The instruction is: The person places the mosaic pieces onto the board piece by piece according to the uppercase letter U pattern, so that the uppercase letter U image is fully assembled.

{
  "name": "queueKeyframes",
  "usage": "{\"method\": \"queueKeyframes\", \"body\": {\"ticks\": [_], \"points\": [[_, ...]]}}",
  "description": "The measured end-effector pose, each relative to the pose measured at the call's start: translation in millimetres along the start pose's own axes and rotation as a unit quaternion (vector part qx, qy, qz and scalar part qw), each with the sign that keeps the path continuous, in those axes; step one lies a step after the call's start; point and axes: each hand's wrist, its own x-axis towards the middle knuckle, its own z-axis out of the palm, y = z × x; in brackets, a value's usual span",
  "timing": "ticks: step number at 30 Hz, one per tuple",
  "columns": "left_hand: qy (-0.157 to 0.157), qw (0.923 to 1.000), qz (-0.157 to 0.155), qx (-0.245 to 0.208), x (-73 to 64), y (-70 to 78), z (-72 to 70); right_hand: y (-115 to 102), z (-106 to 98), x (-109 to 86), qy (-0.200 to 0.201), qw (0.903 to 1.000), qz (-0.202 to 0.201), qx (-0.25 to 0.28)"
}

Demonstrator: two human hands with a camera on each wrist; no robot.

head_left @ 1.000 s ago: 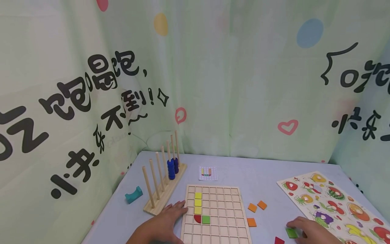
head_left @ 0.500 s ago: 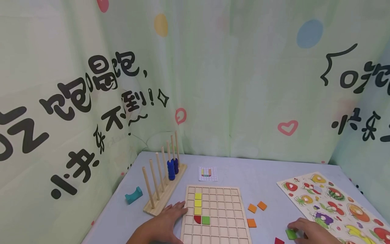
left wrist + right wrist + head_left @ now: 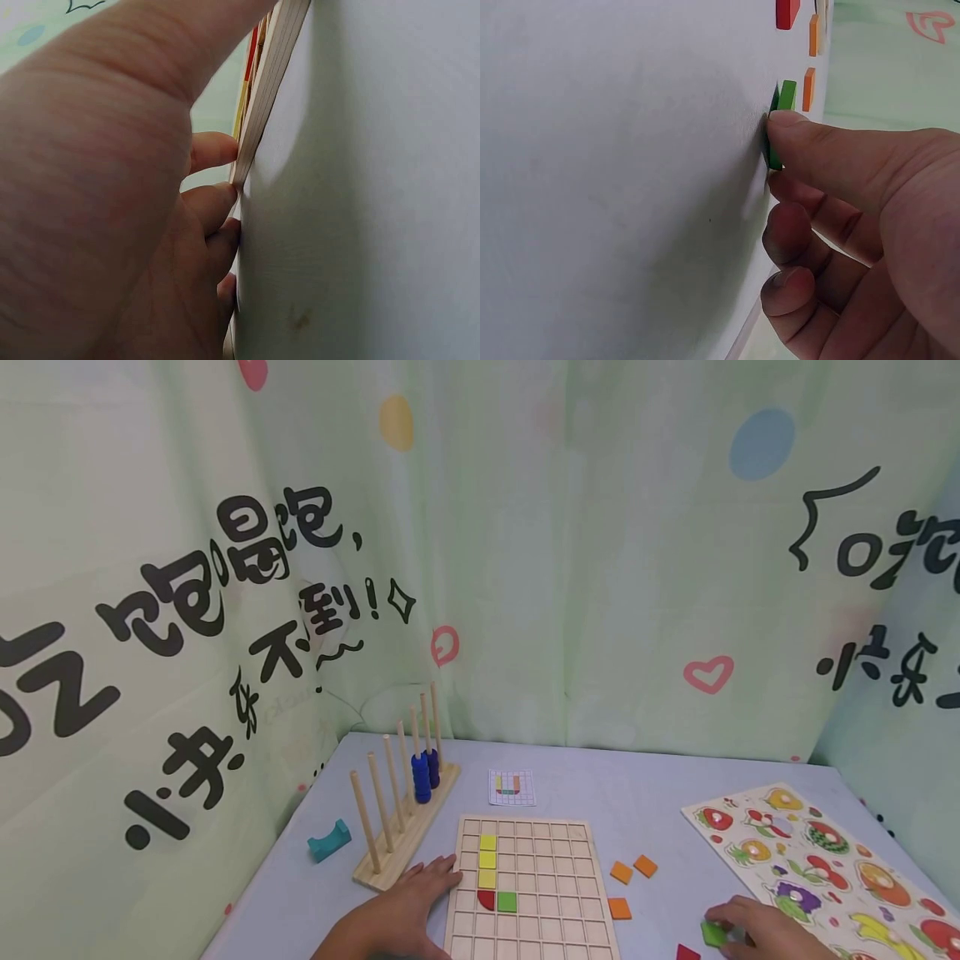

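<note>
A wooden grid board (image 3: 555, 881) lies on the table, with a column of yellow square tiles (image 3: 487, 860), a red quarter-round tile (image 3: 487, 900) and a green square tile (image 3: 507, 902) in its cells. My left hand (image 3: 401, 914) rests along the board's left edge, thumb spread from the fingers; its fingertips (image 3: 225, 196) meet that edge in the left wrist view. Off to the right, my right hand (image 3: 772, 931) pinches another green square tile (image 3: 787, 96) between thumb and index finger, low over the table. The other fingers of that hand are loosely curled.
Several orange tiles (image 3: 620, 872) and a red tile (image 3: 687, 952) lie between board and right hand. A wooden peg stand (image 3: 412, 827) with blue rings and a teal curved block (image 3: 329, 841) are left. A pattern card (image 3: 512, 787) lies behind the board; a fruit puzzle (image 3: 825, 852) lies right.
The green tile in my right hand has turned and shifted slightly, and the fingers have moved a little with it. My left hand stays at the board's edge.
</note>
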Motion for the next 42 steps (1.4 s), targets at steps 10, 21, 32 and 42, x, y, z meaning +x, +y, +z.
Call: {"method": "queueKeyframes", "body": {"ticks": [10, 21, 32, 42], "points": [[0.007, 0.9998, 0.018, -0.004, -1.8, -3.8, -0.7, -2.4, -2.6, 1.9, 0.006, 0.9999, -0.009, 0.000], [-0.009, 0.9987, -0.022, -0.045, 1.0, -3.7, 4.7, 2.4, -7.8, 6.6, -0.024, 0.9918, -0.125, 0.007], [-0.005, 0.9989, -0.022, -0.041, 3.0, -5.3, 4.6, -10.3, -5.0, 12.4, -0.010, 0.9897, -0.143, -0.008], [-0.008, 0.9988, -0.024, -0.041, 2.4, -3.2, 3.0, -25.4, -3.1, 13.0, 0.018, 0.9892, -0.138, -0.045]]}}
